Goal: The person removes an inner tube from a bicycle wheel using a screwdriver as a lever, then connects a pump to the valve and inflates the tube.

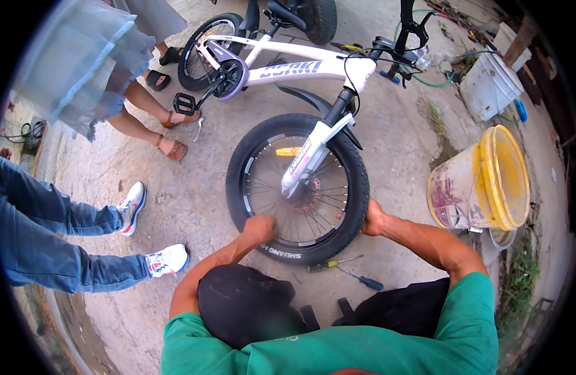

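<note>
A white bicycle [294,69] stands in front of me, its front wheel [358,175] turned toward me. The wheel has a thick black tyre, thin spokes with a yellow reflector [289,151], and a white fork [307,159] beside the hub. At the lower left of the wheel, my left hand [260,230] is closed over the tyre and rim; its fingertips are hidden. My right hand [373,218] grips the tyre from the right, with fingers passing behind it. Two screwdrivers lie below the wheel, one yellow-and-black handled [323,266], one blue handled [370,284].
A yellow bucket [507,178] sits in a stained pale one on the right, with a white bucket [490,86] beyond. Two people stand at left, one in jeans [69,215], one in a pale skirt [88,56]. A brake lever [200,129] lies near the pedal.
</note>
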### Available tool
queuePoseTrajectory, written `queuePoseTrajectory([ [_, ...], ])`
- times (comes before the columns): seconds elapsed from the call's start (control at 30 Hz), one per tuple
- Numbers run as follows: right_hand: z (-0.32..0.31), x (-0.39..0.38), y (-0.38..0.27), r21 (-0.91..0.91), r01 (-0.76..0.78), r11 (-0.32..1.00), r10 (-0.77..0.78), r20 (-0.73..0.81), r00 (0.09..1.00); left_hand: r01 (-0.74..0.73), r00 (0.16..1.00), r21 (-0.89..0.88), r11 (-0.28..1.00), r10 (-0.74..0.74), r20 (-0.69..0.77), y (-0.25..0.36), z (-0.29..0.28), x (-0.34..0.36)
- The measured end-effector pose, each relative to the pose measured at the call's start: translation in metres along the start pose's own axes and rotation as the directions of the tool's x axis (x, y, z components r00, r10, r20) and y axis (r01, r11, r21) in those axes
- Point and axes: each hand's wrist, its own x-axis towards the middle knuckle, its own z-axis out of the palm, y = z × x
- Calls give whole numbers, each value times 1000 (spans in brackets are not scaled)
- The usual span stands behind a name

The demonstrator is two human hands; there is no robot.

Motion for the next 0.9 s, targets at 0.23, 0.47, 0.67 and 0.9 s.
queuePoseTrajectory([
  [0.23,-8,-3,-1,-63,9,998,-5,67,998,-98,925,-287,953,-19,-380,2,5,-8],
  [0.47,-10,5,3,13,-26,1000,26,12,1000,-417,909,-545,727,318,-271,58,-3,-47],
  [0.67,-3,-1,-1,50,28,998,-28,10,1000,-559,764,-516,649,645,-16,73,41,-61],
  [0.9,-3,2,-2,41,21,999,-21,17,1000,-555,811,-268,788,584,38,66,48,-78],
])
